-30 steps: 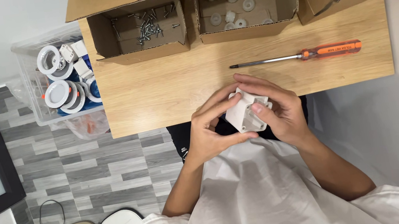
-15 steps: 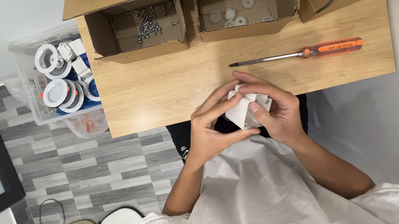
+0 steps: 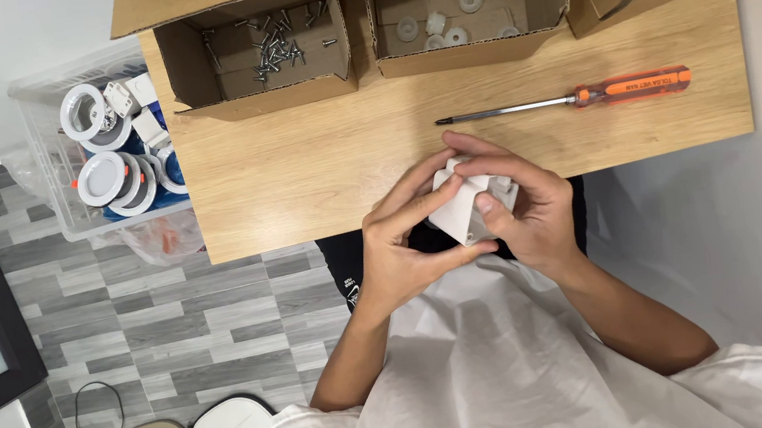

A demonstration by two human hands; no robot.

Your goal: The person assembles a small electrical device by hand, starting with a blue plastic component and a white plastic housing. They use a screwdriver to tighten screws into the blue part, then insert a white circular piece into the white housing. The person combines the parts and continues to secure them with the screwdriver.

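- White plastic part (image 3: 461,205), small and blocky, is held above the near edge of the table (image 3: 317,183), in front of the person's chest.
- Left hand (image 3: 405,240) wraps it from the left, fingers closed over its top and thumb underneath.
- Right hand (image 3: 524,209) grips it from the right, fingers curled tightly round the far side; both hands are clamped on the same part.
- Orange-handled screwdriver (image 3: 573,98) lies untouched on the table just beyond the hands, so any screwing looks not yet begun on this piece.
- Cardboard box of screws (image 3: 273,45) and a second box of small white fittings (image 3: 441,7) sit at the far edge, with stock left in both.
- Clear bin (image 3: 108,143) left of the table holds round white fixtures; whether those are finished pieces I cannot tell.
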